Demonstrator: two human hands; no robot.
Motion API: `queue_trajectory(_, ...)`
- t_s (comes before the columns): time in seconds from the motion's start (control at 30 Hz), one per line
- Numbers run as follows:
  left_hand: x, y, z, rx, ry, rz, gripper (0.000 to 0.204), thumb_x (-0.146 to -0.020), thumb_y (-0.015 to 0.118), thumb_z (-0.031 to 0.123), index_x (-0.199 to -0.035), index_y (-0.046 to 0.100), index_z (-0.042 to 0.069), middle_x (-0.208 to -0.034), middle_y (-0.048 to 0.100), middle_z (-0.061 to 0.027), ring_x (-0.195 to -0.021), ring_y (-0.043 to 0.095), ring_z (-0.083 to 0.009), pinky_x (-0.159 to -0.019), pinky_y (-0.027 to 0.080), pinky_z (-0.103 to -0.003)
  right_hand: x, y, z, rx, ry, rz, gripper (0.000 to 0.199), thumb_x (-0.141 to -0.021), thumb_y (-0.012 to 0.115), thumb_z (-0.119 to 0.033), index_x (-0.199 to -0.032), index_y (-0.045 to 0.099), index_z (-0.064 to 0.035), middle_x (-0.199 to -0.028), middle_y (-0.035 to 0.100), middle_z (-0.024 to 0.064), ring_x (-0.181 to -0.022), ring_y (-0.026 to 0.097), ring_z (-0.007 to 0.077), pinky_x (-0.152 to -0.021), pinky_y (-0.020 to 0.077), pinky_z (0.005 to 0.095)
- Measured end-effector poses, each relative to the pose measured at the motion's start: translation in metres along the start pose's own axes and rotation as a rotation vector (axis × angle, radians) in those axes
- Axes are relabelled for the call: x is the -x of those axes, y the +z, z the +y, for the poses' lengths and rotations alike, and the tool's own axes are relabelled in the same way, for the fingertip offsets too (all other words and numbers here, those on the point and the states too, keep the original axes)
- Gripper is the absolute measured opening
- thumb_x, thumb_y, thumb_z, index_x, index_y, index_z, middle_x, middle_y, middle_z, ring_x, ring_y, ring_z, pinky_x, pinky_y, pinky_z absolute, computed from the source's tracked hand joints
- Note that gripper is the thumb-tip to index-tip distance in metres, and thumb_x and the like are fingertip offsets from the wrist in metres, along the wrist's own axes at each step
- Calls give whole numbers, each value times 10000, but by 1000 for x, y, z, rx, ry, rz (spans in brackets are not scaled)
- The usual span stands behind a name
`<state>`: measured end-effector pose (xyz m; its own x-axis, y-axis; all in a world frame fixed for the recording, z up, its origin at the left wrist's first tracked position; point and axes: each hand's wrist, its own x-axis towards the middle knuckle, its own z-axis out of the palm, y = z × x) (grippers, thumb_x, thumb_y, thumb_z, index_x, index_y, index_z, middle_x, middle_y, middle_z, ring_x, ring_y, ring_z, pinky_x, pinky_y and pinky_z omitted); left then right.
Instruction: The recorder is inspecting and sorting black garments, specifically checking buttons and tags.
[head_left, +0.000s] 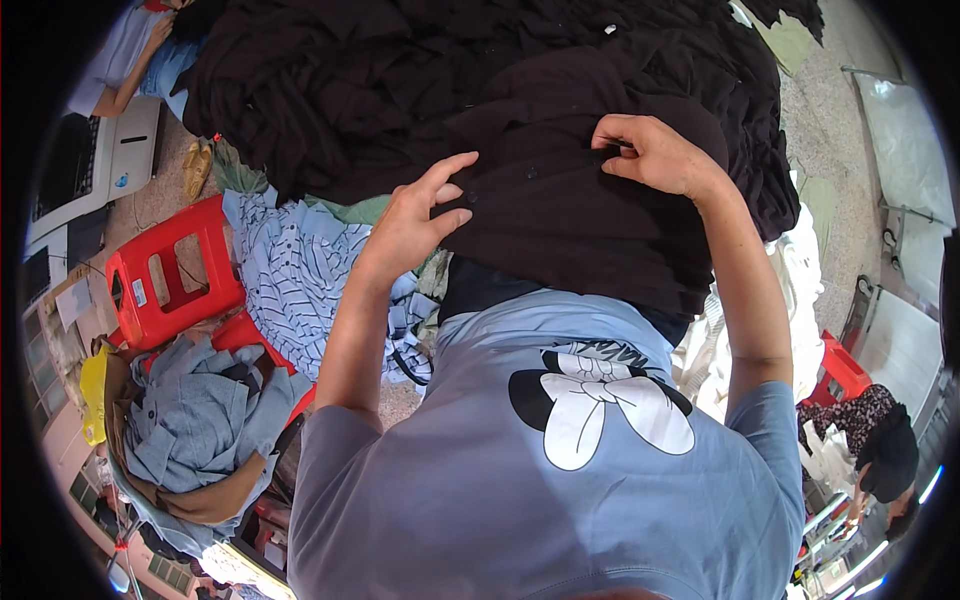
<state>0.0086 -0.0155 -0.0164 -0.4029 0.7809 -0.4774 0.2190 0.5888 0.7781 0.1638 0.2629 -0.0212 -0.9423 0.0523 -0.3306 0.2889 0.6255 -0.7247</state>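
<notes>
A dark, nearly black buttoned garment [580, 230] lies spread in front of me, reaching to my waist, with small round buttons along it. My left hand [415, 215] is at its left edge, fingers and thumb apart, beside a button. Over the upper right part of the cloth is my right hand [655, 155], its fingers loosely bent and a gap between fingertips and thumb; no cloth shows gripped in it. Beyond both hands rises a large heap of similar dark garments [370, 80], and where this piece ends and the heap begins is hard to make out.
At the left are a red plastic stool [205, 262], striped light-blue shirts [300, 265] and a bag of blue-grey clothes [190, 420]. White cloth [800, 290] hangs at the right. Other people [125, 60] are at the far left and lower right. A yellow shoe [196, 170] lies on the floor.
</notes>
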Motion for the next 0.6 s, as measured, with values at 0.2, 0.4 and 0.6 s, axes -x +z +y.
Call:
queue_trajectory(0.2, -18, 8, -34, 384, 102, 41, 307, -835, 644, -7, -1142, 625, -8, -974, 687, -46, -893, 606, -90, -837, 474, -235, 3, 2, 2, -285, 92, -12, 202, -783, 648, 28, -964, 583, -31, -782, 502, -32, -686, 439, 53, -630, 388, 225)
queue_trajectory(0.4, -20, 3, -33, 499, 85, 32, 199, -862, 632, 27, -1053, 648, -24, -938, 674, -15, -864, 594, -61, -802, 471, -216, 0, 1, 2, -215, 95, 29, 210, -784, 626, 40, -982, 598, -24, -815, 515, -6, -706, 477, 82, -657, 410, 237)
queue_trajectory(0.6, -18, 6, -36, 536, 101, 69, 153, -883, 630, 68, -1013, 653, -10, -894, 658, 18, -846, 574, -49, -782, 460, -209, 1, -3, -6, 292, 58, 124, 191, -810, 665, -76, -987, 637, -9, -983, 595, 93, -931, 617, 278, -801, 483, 372)
